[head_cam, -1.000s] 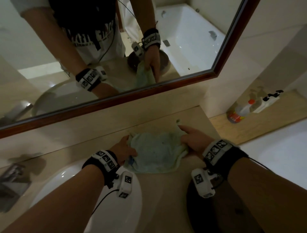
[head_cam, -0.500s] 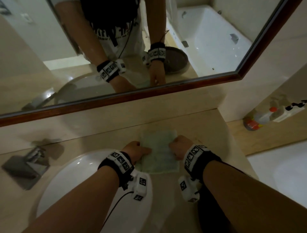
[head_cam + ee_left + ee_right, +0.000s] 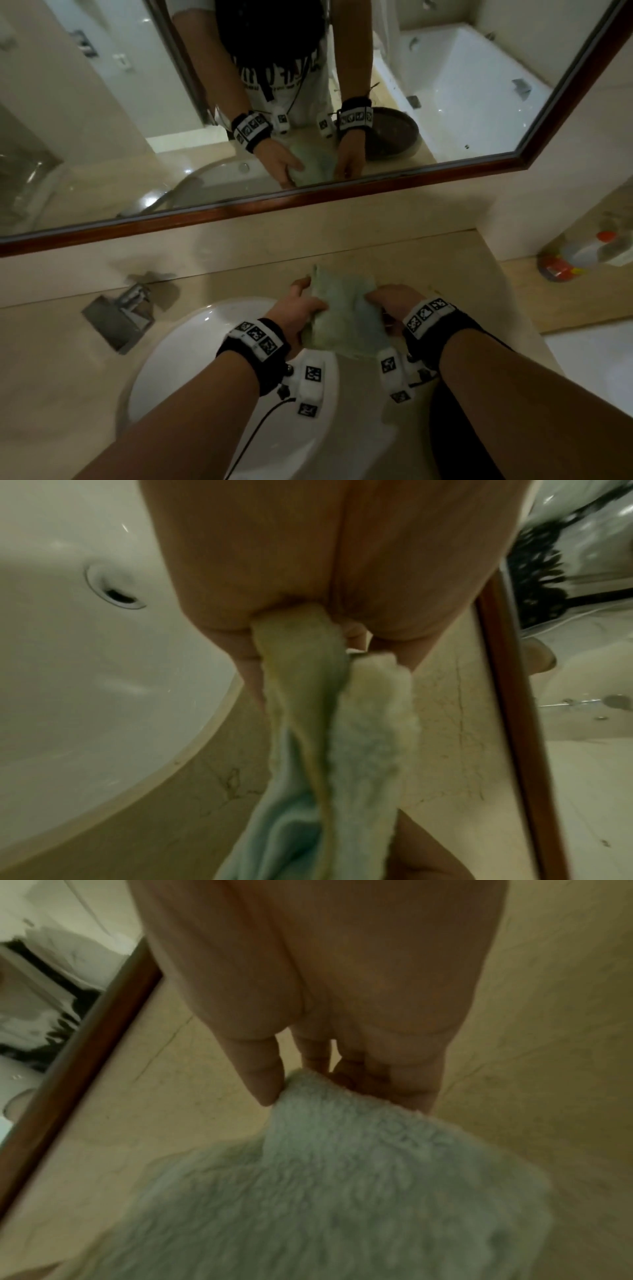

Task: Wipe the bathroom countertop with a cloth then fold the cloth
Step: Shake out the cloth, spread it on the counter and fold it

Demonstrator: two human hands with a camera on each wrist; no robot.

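A pale green terry cloth (image 3: 342, 308), folded over on itself, is held between both hands just above the beige countertop (image 3: 428, 260), right of the basin. My left hand (image 3: 301, 308) grips its left edge; in the left wrist view the cloth (image 3: 335, 737) bunches out from between thumb and fingers. My right hand (image 3: 390, 301) pinches the right edge; the right wrist view shows fingertips (image 3: 267, 1085) closed on a cloth (image 3: 342, 1164) corner. The cloth's far end points toward the mirror.
A white oval basin (image 3: 191, 359) lies under my left wrist, a chrome tap (image 3: 120, 311) at its left. The wood-framed mirror (image 3: 308, 202) runs along the back wall. A spray bottle (image 3: 575, 257) stands on a lower ledge at right, and a dark round object (image 3: 455, 428) sits under my right forearm.
The spread cloth was folded narrower and flattened on the counter; now both hands have lifted its edges and drawn it nearer. My view has shifted left.
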